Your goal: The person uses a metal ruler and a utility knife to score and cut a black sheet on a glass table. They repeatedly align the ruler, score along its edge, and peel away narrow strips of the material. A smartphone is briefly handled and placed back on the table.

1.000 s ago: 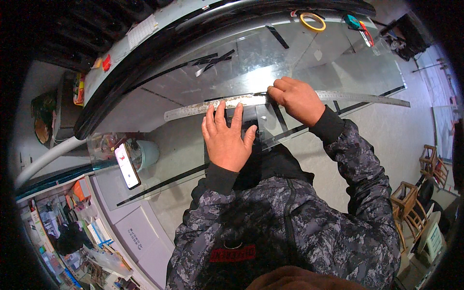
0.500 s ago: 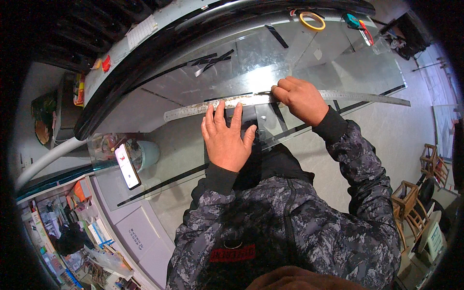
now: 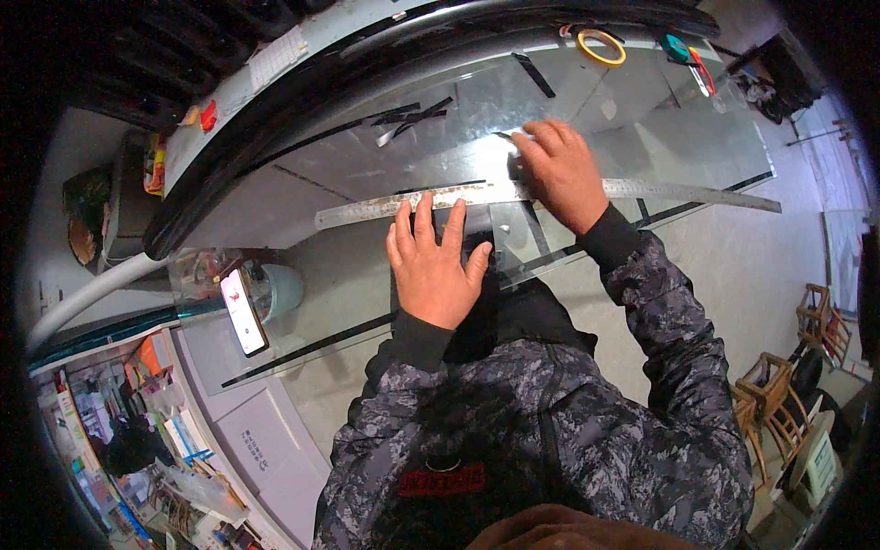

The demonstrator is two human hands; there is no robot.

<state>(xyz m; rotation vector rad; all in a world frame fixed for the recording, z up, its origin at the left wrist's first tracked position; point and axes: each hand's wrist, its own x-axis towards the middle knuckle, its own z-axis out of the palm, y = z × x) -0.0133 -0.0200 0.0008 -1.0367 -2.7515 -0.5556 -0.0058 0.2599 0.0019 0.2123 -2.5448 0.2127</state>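
Observation:
A long steel ruler (image 3: 632,189) lies across the glass sheet (image 3: 642,128), its middle worn and stained. My left hand (image 3: 435,275) is spread, with its fingertips pressing on the ruler's left half. Beyond the ruler, my right hand (image 3: 561,174) is raised a little with bent fingers. A slim dark tool (image 3: 502,136) shows its tip at those fingers; most of it is hidden, so its kind is unclear. A short black strip (image 3: 472,183) lies along the ruler's far edge.
Black strips (image 3: 412,119) lie crossed on the glass, another (image 3: 533,75) farther off. At the far right are a roll of yellow tape (image 3: 602,47), a teal tape measure (image 3: 676,49) and a red-handled cutter (image 3: 703,73). A lit phone (image 3: 240,312) lies left; wooden stools (image 3: 765,385) stand right.
My right hand has lifted off the ruler and moved away from me, slightly left, with the slim dark tool. My left hand stays on the ruler.

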